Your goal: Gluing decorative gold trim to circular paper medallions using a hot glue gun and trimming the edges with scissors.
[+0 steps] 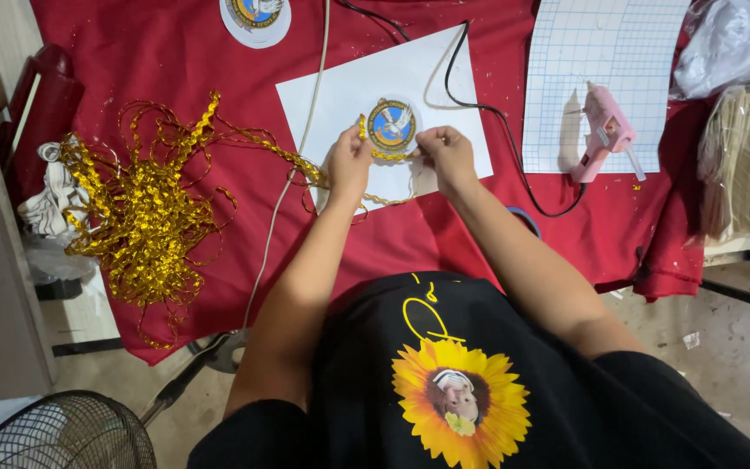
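Head view: a round blue-and-gold emblem badge [391,127] is held over a white sheet of paper [340,91] on the red-clothed tabletop [175,61]. The left hand [347,165] is closed at the badge's left rim, its grip pinching a strand of shiny gold ribbon trim [288,155] against the edge. The right hand [446,155] is pressed to the badge's right rim, fingertips pinched on the same rim. A tangled heap of the gold trim [132,217] is seen well to the left, joined by that one strand. A pink hot-glue gun [605,135] is laid to the right on a sheet of gridded white paper [601,61], its black cord [488,113] looped across near the right hand. A second round badge [255,17] is seen at the far edge.
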